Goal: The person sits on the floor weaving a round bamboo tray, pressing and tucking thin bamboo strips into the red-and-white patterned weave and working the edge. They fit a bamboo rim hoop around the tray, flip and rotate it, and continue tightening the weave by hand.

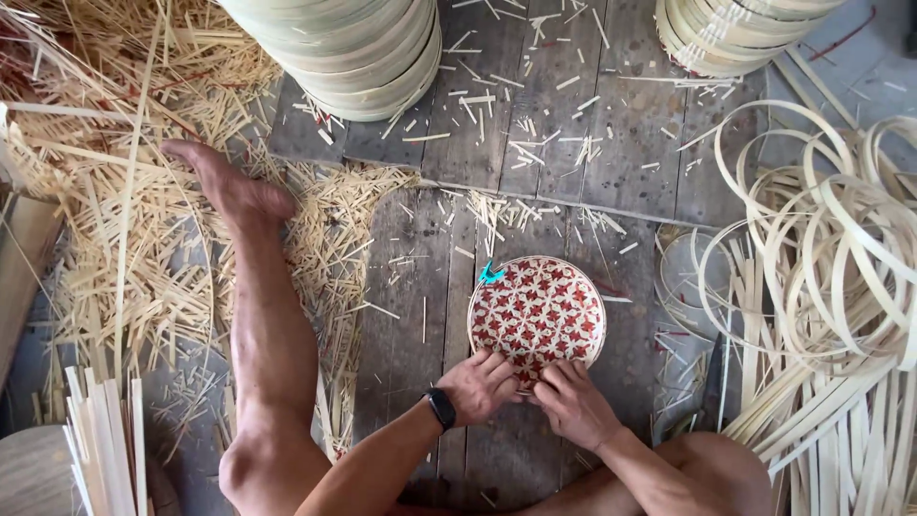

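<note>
- At the far left, a deep heap of bamboo offcuts [115, 191] covers the floor, with a bundle of cut slats [100, 440] standing at the lower edge; the person's bare leg and foot [224, 186] stretch out across the scraps.
- Above, a stack of pale round rims [353, 48] sits on the plank floor [554, 124], which is strewn with short splinters.
- The left hand [478, 385] presses its fingers down on the near edge of the round woven tray [537, 313], closed on the rim.
- The tray lies flat on the planks in the centre; its red-and-natural star weave looks complete and its rim looks fitted, so I judge that only edge work at the near side is left. A small turquoise clip [491, 274] sits at its far-left edge.
- The right hand [573, 401] pinches the same near edge, just beside the left.
- Right of them, a dark blade [713, 382] lies on the floor.
- Far right, loose coiled bamboo strips [831, 258] are still unused.
</note>
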